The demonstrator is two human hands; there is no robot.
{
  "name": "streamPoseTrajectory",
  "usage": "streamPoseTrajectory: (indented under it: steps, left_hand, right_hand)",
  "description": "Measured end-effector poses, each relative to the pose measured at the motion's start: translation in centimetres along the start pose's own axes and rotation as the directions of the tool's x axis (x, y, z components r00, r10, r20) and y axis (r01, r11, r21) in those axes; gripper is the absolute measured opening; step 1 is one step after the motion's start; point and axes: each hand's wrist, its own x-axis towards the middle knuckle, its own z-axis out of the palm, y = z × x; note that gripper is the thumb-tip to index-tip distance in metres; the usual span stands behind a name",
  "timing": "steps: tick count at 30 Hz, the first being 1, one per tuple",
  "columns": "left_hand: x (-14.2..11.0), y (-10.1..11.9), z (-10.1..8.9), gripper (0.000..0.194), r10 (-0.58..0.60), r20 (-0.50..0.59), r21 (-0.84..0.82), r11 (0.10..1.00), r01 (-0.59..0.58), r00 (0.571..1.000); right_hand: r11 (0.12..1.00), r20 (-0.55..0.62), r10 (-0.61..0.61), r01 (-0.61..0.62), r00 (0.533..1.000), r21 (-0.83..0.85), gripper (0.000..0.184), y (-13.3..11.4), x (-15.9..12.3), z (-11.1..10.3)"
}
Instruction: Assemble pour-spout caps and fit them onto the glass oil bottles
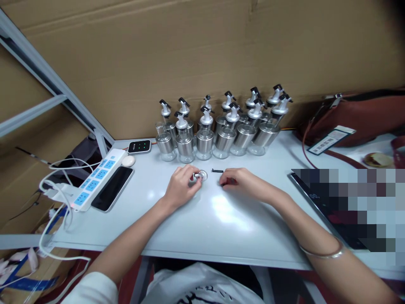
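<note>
"What is closest to us?"

"White cloth with black marks [202, 287], just below the table's [177, 236] near edge. The right forearm crosses that edge, a silver bangle [325, 254] round it."

"And at the sides?"

"Toward the right edge lies a dark-screened device [311, 196], partly hidden by pixelation. Along the left edge runs a white power strip [98, 179] with blue sockets and cables plugged in; a black phone [113, 188] lies just beside it, face up."

"Where are the hands?"

"Both past the middle of the table, toward its far edge. The left hand [182, 184] pinches a small silver-and-clear piece [202, 175] between thumb and fingers, close to the tabletop. The right hand [236, 179] has its fingers curled inward; something dark shows beneath them, but I cannot tell whether they grip it."

"What's between the hands?"

"A small black strip [217, 170], flat on the table, just beside the right fingertips."

"Beyond that?"

"A round white disc [128, 161] near the strip's far end, then a small black-faced box [139, 146] near the far left corner. Glass bottles with steel sleeves [225, 139] stand close together by the far edge, most with silver and black spouts. Toward the far right corner is a brown bag [357, 118] with a tag [330, 139]. Cardboard [202, 50] rises behind everything."
</note>
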Motion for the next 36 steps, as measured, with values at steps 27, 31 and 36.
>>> streamPoseTrajectory:
  steps: [27,31,36]
  left_hand:
    - [-0.2,2.5,0.8,0.045,0.257,-0.047,0.355,0.908,-0.225,0.965]
    - [0.0,2.1,1.6,0.028,0.156,-0.055,0.408,0.905,-0.12,0.986]
    - [0.5,1.5,1.3,0.008,-0.052,0.096,0.348,0.937,0.015,0.994]
  right_hand:
    - [0.713,-0.285,0.185,0.072,0.94,0.698,0.034,-4.6,0.7,4.6]
    - [0.626,-0.332,0.271,0.097,0.903,0.773,0.036,-4.8,1.6,6.0]
    - [0.559,-0.279,0.303,0.066,0.911,0.826,0.039,-5.1,1.6,6.1]
